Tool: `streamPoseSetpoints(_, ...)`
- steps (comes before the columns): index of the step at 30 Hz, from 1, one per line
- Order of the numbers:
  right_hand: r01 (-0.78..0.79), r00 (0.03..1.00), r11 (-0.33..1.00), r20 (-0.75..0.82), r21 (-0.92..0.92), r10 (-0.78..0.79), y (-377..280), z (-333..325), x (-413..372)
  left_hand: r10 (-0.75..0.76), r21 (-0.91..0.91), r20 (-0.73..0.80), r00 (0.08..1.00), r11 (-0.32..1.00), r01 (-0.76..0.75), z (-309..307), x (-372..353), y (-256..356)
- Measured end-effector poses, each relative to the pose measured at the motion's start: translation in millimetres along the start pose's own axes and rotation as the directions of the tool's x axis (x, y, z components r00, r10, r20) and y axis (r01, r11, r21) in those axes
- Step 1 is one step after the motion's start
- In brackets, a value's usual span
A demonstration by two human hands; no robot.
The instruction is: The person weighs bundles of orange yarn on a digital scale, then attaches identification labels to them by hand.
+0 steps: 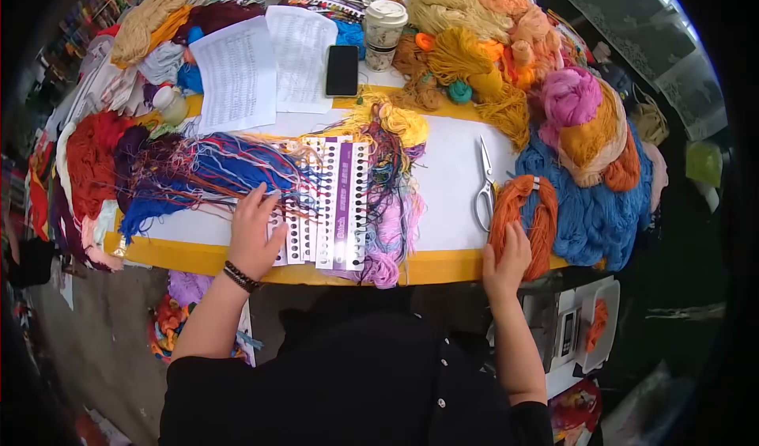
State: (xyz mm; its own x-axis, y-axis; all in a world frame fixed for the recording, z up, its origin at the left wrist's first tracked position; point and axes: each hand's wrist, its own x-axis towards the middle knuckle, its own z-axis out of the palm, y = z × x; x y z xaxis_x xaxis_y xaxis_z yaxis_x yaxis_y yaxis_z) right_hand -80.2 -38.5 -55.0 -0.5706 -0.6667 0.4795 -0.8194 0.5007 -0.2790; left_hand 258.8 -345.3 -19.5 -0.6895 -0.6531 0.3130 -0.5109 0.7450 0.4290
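My left hand (254,228) lies with fingers spread over the white punched thread cards (296,236) and the loose strands tied to them. Blue, red and brown threads (237,161) fan out leftward from these cards. Beside it is a card with a purple strip (344,201), with pink and yellow threads (387,217) along its right side. At the right, my right hand (508,266) grips the lower left part of an orange skein of thread (541,228), thumb at its edge. Just left of the skein lie scissors (484,185), blades pointing away from me.
Blue skeins (589,217) and a pink skein (571,98) crowd the right edge. Toward the back stand a paper cup (385,35), a black phone (342,71) and printed sheets (236,74). A scale (566,334) sits below the table at right.
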Motion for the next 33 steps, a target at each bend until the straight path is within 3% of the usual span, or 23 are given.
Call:
streamPoseSetpoints(3,-0.034,0.992,0.981,0.112,-0.193,0.057,2,14,-7,-0.019,0.209,0.241,0.970,0.977,-0.032,27,-6,1)
streamPoseSetpoints(13,-0.127,0.943,0.972,0.278,-0.199,0.180,10,19,2,-0.101,0.305,0.361,0.927,0.952,-0.015,36,5,9)
streamPoseSetpoints(17,-0.170,0.921,0.975,0.327,-0.145,0.210,11,16,6,-0.058,0.297,0.360,0.931,0.953,-0.056,42,0,-8)
streamPoseSetpoints(20,-0.179,0.900,0.981,0.392,-0.070,0.192,14,15,8,-0.109,0.320,0.361,0.926,0.947,-0.014,36,2,0)
streamPoseSetpoints(24,-0.270,0.893,0.961,0.390,0.060,0.227,20,-35,11,-0.181,0.342,0.426,0.886,0.939,0.028,30,21,22)
streamPoseSetpoints(26,-0.417,0.862,0.897,0.375,0.146,0.340,17,-87,3,-0.213,0.352,0.485,0.848,0.935,0.033,27,31,31)
streamPoseSetpoints(27,-0.493,0.832,0.865,0.338,0.089,0.440,15,-112,-12,-0.192,0.349,0.505,0.841,0.937,0.004,27,34,34)
streamPoseSetpoints(28,-0.583,0.794,0.804,0.295,0.120,0.532,13,-140,-31,-0.165,0.349,0.520,0.838,0.937,-0.032,26,35,38)
streamPoseSetpoints(30,-0.821,0.568,0.558,0.261,0.117,0.781,15,-174,-105,-0.119,0.373,0.516,0.848,0.923,-0.097,27,39,40)
streamPoseSetpoints(32,-0.987,0.155,0.140,0.237,0.078,0.959,2,-211,-178,-0.050,0.394,0.509,0.859,0.901,-0.181,37,56,45)
streamPoseSetpoints(33,-0.990,-0.070,-0.090,0.177,0.106,0.982,-8,-222,-219,-0.017,0.390,0.516,0.857,0.895,-0.217,49,65,59)
